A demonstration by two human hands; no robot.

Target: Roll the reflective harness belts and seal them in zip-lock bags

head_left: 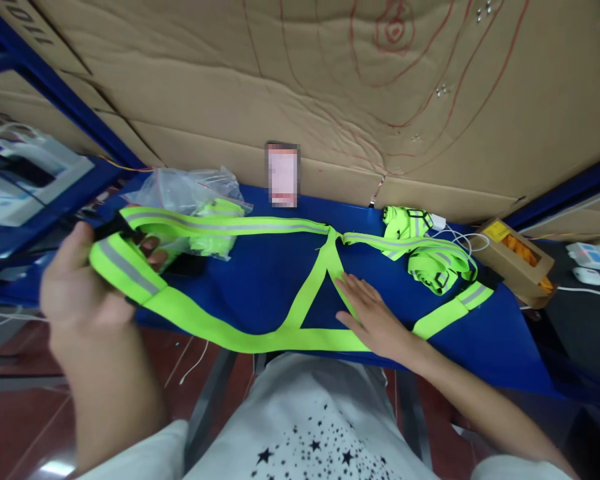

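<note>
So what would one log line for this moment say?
left hand: gripping strap end of neon reflective vest | right hand: flat on vest, pressing it to blue table | folded vests at right

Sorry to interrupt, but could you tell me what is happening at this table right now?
A person has a neon yellow reflective safety vest spread across a blue table. The left hand grips the vest's strap loop at the left end, lifted off the table. The right hand lies flat, pressing a strap near the middle. A folded vest lies to the right, bagged vests at the back left, and a small cardboard box at the far right.
</note>
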